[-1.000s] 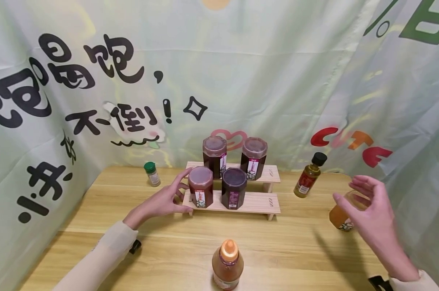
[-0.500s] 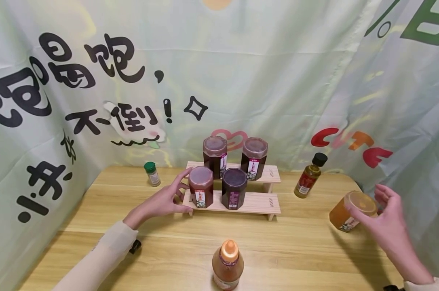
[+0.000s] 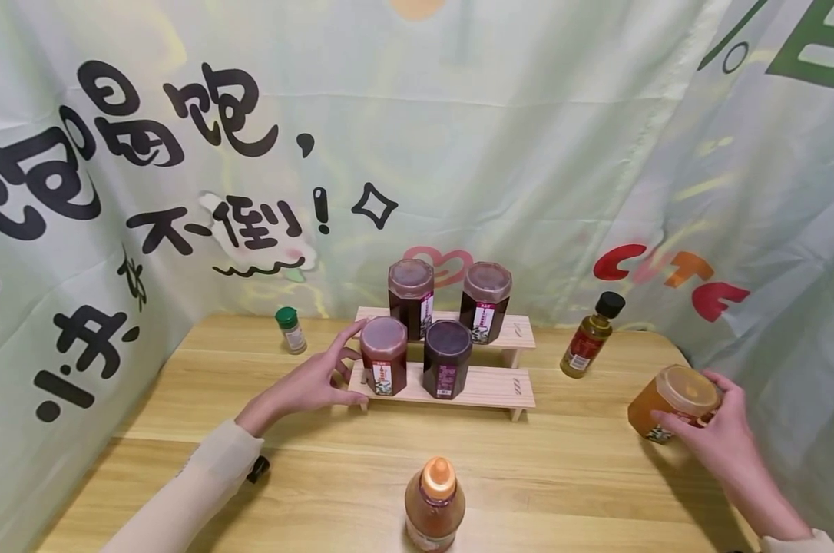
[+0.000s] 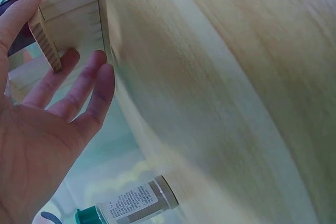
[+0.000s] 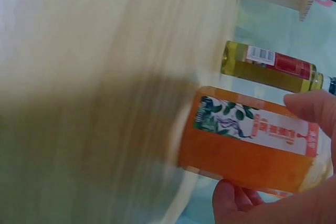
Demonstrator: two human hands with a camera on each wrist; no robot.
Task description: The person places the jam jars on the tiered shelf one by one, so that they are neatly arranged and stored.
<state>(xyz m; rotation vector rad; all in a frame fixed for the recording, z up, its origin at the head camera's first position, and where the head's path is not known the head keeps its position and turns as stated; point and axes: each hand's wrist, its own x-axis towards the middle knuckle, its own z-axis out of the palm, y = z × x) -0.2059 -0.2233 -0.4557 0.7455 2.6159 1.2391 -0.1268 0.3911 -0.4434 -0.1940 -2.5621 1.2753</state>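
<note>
In the head view my right hand (image 3: 724, 434) holds an orange-filled jar (image 3: 648, 411) at the table's right side, thumb on the near side and fingers around the far side. Its flowered label (image 5: 257, 124) faces the right wrist camera. My left hand (image 3: 313, 380) rests at the left end of a two-step wooden rack (image 3: 493, 384), thumb at the front edge and fingers spread, nothing in the palm. Beside it on the lower step stand a red jar (image 3: 384, 357) and a dark purple jar (image 3: 448, 361). Two dark jars with pale lids, including the right one (image 3: 486, 303), stand on the upper step.
A red-labelled bottle with a black cap (image 3: 592, 334) stands between rack and orange jar. A small green-capped shaker (image 3: 291, 330) is behind my left hand. An orange-capped squeeze bottle (image 3: 435, 503) stands at the front. A printed curtain (image 3: 527, 153) hangs behind the table.
My right hand, first in front of the orange jar, has moved right, then closed around it. The jar stays in about the same place. My left hand has stayed at the rack.
</note>
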